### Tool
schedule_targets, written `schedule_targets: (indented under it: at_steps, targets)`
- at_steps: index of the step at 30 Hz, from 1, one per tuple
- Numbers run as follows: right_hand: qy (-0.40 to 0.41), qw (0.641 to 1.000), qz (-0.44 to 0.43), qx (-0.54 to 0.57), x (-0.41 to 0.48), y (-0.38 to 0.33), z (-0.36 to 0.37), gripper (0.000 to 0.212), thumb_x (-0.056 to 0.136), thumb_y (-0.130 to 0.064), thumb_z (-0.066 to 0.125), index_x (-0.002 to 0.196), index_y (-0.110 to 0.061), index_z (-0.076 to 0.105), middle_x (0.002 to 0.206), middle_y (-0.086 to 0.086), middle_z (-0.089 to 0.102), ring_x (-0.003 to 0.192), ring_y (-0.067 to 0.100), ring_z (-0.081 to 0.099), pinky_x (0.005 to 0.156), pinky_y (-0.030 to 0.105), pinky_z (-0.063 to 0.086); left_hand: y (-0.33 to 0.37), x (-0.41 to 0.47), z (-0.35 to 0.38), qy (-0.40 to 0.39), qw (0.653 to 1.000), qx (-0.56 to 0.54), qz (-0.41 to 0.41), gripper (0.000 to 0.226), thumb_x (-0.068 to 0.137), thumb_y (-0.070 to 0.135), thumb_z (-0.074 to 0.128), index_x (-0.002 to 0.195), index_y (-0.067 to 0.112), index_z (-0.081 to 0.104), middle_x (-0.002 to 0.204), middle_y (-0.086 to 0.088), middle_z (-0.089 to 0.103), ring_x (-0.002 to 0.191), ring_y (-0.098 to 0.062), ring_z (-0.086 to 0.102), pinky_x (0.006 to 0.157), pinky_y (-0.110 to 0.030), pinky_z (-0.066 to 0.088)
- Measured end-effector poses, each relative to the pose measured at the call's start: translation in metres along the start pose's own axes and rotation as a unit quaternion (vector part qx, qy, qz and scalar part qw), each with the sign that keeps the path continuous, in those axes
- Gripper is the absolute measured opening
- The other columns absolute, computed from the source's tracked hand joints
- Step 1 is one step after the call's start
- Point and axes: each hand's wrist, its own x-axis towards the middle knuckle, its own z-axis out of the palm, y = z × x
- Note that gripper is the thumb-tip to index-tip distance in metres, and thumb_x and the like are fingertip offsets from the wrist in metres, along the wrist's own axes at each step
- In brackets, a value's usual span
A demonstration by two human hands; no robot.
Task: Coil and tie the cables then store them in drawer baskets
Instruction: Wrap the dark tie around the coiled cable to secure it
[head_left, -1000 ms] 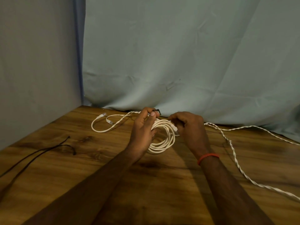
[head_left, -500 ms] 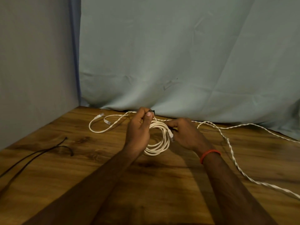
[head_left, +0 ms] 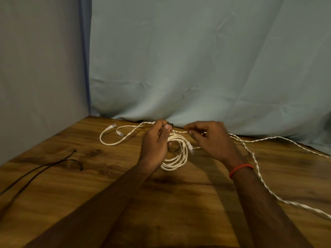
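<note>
1. Left hand (head_left: 155, 146), centre of frame: fingers curled round the top of the white coil (head_left: 176, 159). Thumb tip is by a small black piece (head_left: 171, 125) at the coil's upper edge; can't tell what it is.
2. Coil hangs below that hand, on or just over the table (head_left: 179, 203); can't tell which. One plug (head_left: 190, 148) sticks out on its right side.
3. Right hand (head_left: 214, 140), just right of the coil: thumb and forefinger pinch the twisted cable (head_left: 258, 171), other fingers loosely curled.
4. Twisted cable runs from a loop left of centre, past both hands, to the right edge.
5. Black cable (head_left: 41, 168) lies at left, well apart. Red band (head_left: 240, 169) on the right wrist.
</note>
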Motion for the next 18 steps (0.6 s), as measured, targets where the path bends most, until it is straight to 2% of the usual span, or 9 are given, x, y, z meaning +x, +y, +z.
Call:
schedule_targets:
  at_steps: [4,6,8,9,11,14,18]
  targets:
    - [0.043,0.997,-0.049,0.029,-0.005,-0.020,-0.001,0.015,0.091,-0.018,0.071,0.103,-0.022,0.080,0.088,-0.010,0.077,0.078,0.000,0.069,0.071,0.010,0.050,-0.002,0.004,0.000,0.013,0.999,-0.018,-0.026,0.020,0.103,0.028,0.049,0.092,0.021,0.065,0.082,-0.001,0.067,0.068,-0.016,0.061,0.057,-0.040,0.050]
    - [0.025,0.996,-0.074,0.036,-0.007,-0.029,0.000,0.010,0.088,-0.024,0.074,0.096,-0.023,0.081,0.077,-0.010,0.075,0.069,0.005,0.067,0.066,0.020,0.052,-0.004,0.005,0.000,0.019,0.998,-0.043,-0.043,0.020,0.103,0.025,0.050,0.093,0.019,0.067,0.084,-0.002,0.068,0.070,-0.017,0.061,0.055,-0.033,0.048]
    - [-0.034,0.996,-0.072,0.030,-0.008,-0.036,0.002,0.009,0.083,-0.032,0.079,0.089,-0.026,0.081,0.067,-0.008,0.070,0.062,0.007,0.063,0.061,0.025,0.049,-0.005,0.007,0.000,0.030,0.996,-0.059,-0.054,0.019,0.099,0.028,0.051,0.090,0.023,0.068,0.085,0.000,0.070,0.075,-0.021,0.064,0.057,-0.034,0.049]
    - [-0.072,0.995,-0.066,0.005,-0.009,-0.039,0.005,0.013,0.081,-0.036,0.080,0.091,-0.028,0.080,0.066,-0.008,0.069,0.062,0.007,0.062,0.062,0.027,0.049,-0.006,0.008,-0.001,0.036,0.995,-0.068,-0.060,0.020,0.098,0.029,0.051,0.087,0.025,0.068,0.084,0.002,0.070,0.075,-0.022,0.064,0.057,-0.035,0.049]
    - [-0.112,0.984,-0.071,-0.120,-0.012,-0.041,0.015,0.026,0.080,-0.046,0.075,0.105,-0.039,0.076,0.075,-0.006,0.071,0.074,0.011,0.066,0.068,0.033,0.053,-0.006,0.008,-0.001,0.046,0.992,-0.081,-0.080,0.024,0.100,0.025,0.051,0.082,0.027,0.067,0.077,0.004,0.068,0.066,-0.018,0.059,0.051,-0.029,0.043]
    - [-0.069,0.958,-0.087,-0.265,-0.015,-0.040,0.028,0.038,0.084,-0.047,0.066,0.121,-0.051,0.062,0.093,-0.003,0.074,0.095,0.023,0.068,0.074,0.034,0.051,-0.003,0.009,-0.001,0.052,0.987,-0.101,-0.111,0.028,0.103,0.020,0.051,0.079,0.024,0.065,0.064,0.002,0.060,0.051,-0.013,0.049,0.043,-0.020,0.030]
    - [-0.044,0.929,-0.109,-0.350,-0.016,-0.036,0.036,0.028,0.094,-0.045,0.053,0.120,-0.045,0.066,0.096,0.003,0.072,0.095,0.028,0.068,0.069,0.034,0.046,-0.003,0.009,0.001,0.047,0.986,-0.122,-0.108,0.027,0.103,0.018,0.051,0.079,0.022,0.065,0.064,-0.002,0.057,0.048,-0.013,0.045,0.042,-0.019,0.028]
